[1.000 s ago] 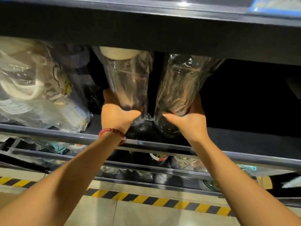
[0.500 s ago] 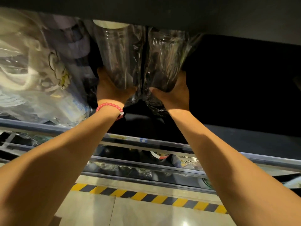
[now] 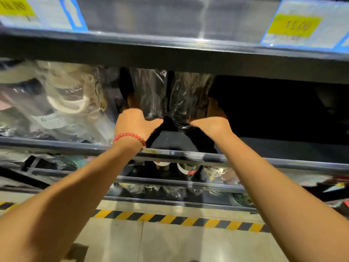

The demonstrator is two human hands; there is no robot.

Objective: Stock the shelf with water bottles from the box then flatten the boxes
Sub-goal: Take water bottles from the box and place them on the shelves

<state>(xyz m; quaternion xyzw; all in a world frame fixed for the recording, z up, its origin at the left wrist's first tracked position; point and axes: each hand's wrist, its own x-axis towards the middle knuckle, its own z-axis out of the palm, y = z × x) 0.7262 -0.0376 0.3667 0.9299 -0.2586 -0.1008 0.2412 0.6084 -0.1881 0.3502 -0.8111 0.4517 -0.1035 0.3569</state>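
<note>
Two clear water bottles wrapped in plastic film stand side by side deep on a dark shelf [image 3: 283, 148]. My left hand [image 3: 133, 122], with a red bead bracelet on the wrist, grips the base of the left bottle [image 3: 149, 93]. My right hand [image 3: 213, 121] grips the base of the right bottle [image 3: 190, 95]. Both bottles' tops are hidden under the shelf above. The box is not in view.
Bagged white goods [image 3: 56, 103] fill the same shelf to the left of the bottles; to the right it is dark. The upper shelf edge carries price tags [image 3: 294, 25]. Lower shelves hold bottles [image 3: 188, 169]. A yellow-black stripe [image 3: 179, 220] marks the floor.
Both hands have pushed the two bottles further back into the shelf. The camera view has tilted up, so the upper shelf edge with price tags shows.
</note>
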